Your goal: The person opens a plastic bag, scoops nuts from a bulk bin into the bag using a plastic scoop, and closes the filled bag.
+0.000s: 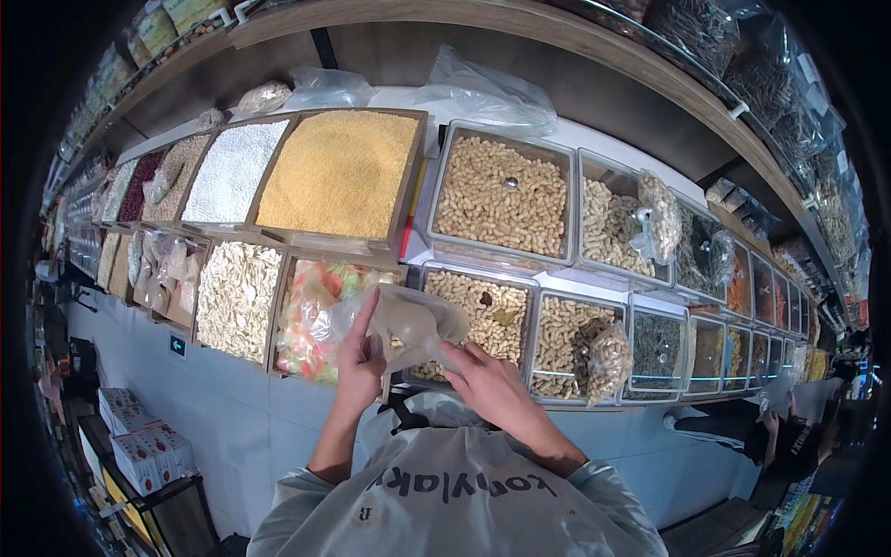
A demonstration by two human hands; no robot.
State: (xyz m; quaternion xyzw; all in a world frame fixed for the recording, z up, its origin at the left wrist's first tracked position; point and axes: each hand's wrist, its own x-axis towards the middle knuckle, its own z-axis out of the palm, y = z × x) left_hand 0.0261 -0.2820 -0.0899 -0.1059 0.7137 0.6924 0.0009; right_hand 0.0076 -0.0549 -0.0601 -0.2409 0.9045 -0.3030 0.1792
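My right hand (487, 386) grips the handle of a translucent plastic scoop (411, 324). The scoop is tilted, with its wide end toward my left hand; some peanuts seem to show near it. In my left hand (362, 369) is a thin clear plastic bag (337, 317), its index finger extended upward along the scoop's side. Whether the scoop's mouth lies inside the bag is hard to tell. Both hands are over the front row, between a bin of pink, green and pale pieces (306, 278) and a bin of unshelled peanuts (511, 327).
Behind stand bins of yellow grain (341, 174), white grain (233, 170) and more peanuts (498, 195). A filled bag (610, 362) rests on the front bin to the right. Cartons (150, 452) are stacked at lower left. Another person (786, 438) is at far right. A wooden shelf (487, 24) overhangs.
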